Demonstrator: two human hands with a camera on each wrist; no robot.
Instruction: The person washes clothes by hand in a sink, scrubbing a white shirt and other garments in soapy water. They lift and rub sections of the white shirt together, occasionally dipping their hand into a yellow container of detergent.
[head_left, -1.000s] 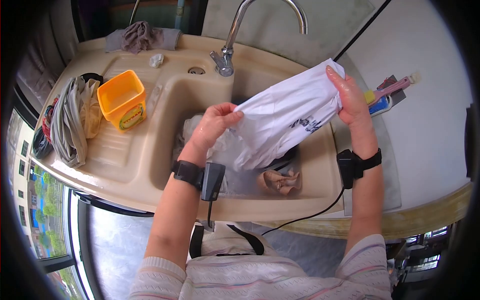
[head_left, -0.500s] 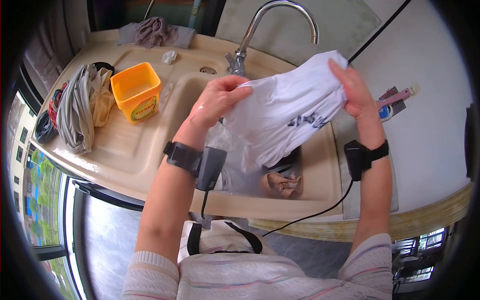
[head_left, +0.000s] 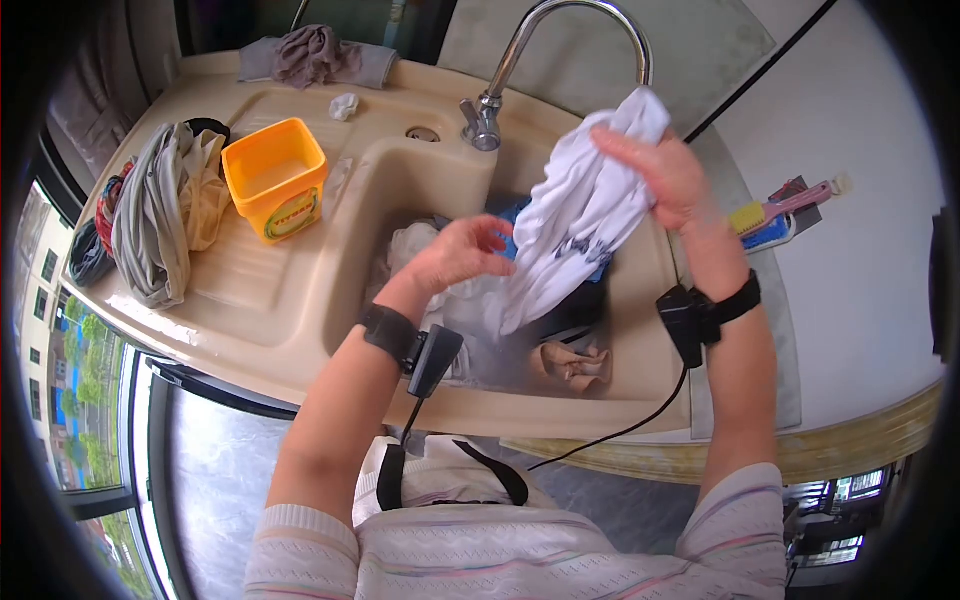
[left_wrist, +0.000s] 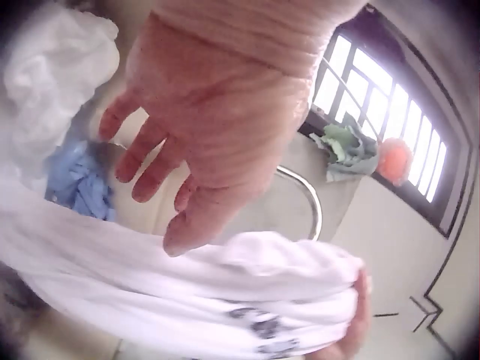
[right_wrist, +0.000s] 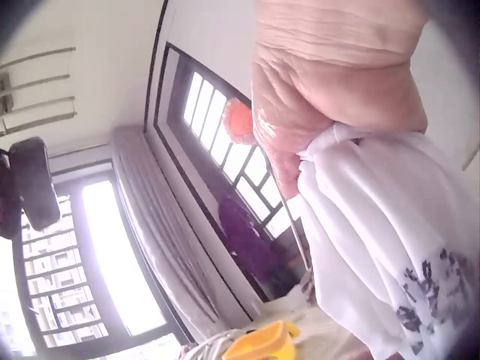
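A white cloth with dark printing [head_left: 590,190] hangs bunched from the right hand [head_left: 665,180], whose fingers and thumb grip its upper end above the sink basin. In the right wrist view the cloth [right_wrist: 390,217] drapes down from the right hand [right_wrist: 337,82]. Just left of the cloth, the left hand [head_left: 460,255] has its fingers parted and slightly bent, holding nothing. The left wrist view shows the left hand [left_wrist: 210,127] over the cloth [left_wrist: 195,292], its thumb tip close to the fabric; whether they touch I cannot tell.
White, blue and dark cloths and a tan cloth [head_left: 572,366] lie in the basin [head_left: 640,400]. The tap [head_left: 520,50] arches behind. On the left drainboard stand a yellow tub [head_left: 275,180] and piled clothes [head_left: 150,220]. Brushes [head_left: 780,215] are at the right.
The left hand has let go of the cloth and moved down. Stretched between both hands before, the cloth now hangs gathered from the right hand, which has shifted left.
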